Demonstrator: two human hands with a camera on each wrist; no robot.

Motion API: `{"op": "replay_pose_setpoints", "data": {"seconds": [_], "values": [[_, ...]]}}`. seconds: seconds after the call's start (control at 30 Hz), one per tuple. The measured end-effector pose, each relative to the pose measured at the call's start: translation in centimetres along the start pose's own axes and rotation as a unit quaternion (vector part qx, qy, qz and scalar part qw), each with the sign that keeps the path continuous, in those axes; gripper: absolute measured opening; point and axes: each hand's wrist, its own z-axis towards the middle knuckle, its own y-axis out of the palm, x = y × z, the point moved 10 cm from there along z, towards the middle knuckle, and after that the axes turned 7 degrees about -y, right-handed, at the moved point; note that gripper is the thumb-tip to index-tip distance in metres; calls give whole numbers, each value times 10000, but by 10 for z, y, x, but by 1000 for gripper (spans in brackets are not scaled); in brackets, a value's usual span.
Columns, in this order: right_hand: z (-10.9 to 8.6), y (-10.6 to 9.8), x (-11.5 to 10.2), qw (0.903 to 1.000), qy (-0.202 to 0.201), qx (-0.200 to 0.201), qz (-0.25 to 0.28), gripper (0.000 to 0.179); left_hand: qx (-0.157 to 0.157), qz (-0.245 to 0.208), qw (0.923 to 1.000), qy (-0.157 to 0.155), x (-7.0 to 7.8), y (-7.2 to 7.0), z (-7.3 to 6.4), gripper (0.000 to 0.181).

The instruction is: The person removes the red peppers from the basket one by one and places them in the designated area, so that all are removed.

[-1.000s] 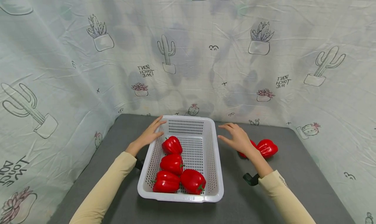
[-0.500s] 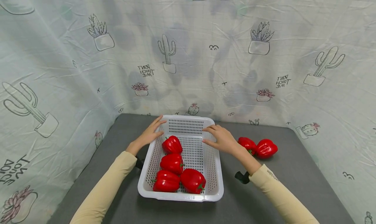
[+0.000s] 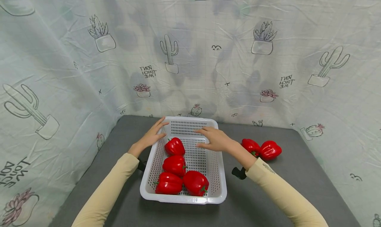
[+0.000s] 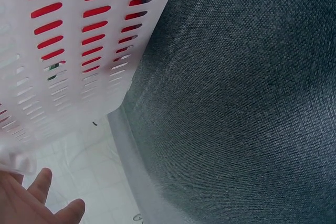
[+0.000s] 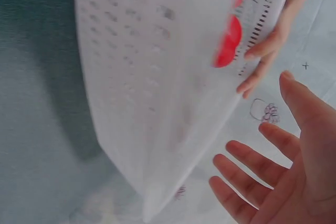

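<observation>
A white perforated plastic basket point(image 3: 221, 174) holds several red bell peppers point(image 3: 174, 165) along its left side and front. My left hand point(image 3: 150, 136) rests on the basket's left rim, its fingers and thumb reaching over the edge. In the left wrist view only some fingertips point(image 4: 68, 211) show past the basket wall. Over the right part of the basket hovers my right hand point(image 3: 216, 140), fingers spread and relaxed, holding nothing. The right wrist view shows that hand point(image 5: 294, 166) with its fingers apart and the basket's side beyond it.
Two more red bell peppers, one at the far right point(image 3: 270, 150) and one beside it point(image 3: 250, 145), lie on the dark grey table point(image 3: 300, 174) near my right forearm. A cactus-print curtain point(image 3: 196, 71) stands behind the table and along both sides.
My right hand has moved left, from beside the basket to over its inside, uncovering more of the nearer loose bell pepper. The left hand and the basket have stayed in place.
</observation>
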Motion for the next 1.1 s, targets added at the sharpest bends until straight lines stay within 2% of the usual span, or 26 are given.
{"op": "replay_pose_setpoints", "data": {"seconds": [0.1, 0.3, 0.53, 0.93, 1.1], "values": [[6, -1, -2, 9998, -25, -144, 149, 59, -6, -4, 10000, -1, 0, 0, 0, 51], [17, 3, 0, 9977, 219, -490, 417, 64, -5, 57, 10000, 18, -1, 1, 1, 51], [32, 5, -1, 9937, 359, -626, 853, 68, -20, 27, 10000, -66, -2, 1, 0, 50], [52, 32, 6, 9886, 627, -871, 1058, 70, -9, -13, 9999, -114, 0, 0, 0, 49], [57, 43, 3, 9840, 618, -979, 1355, 69, -28, 31, 9999, -143, 0, 1, 0, 50]]}}
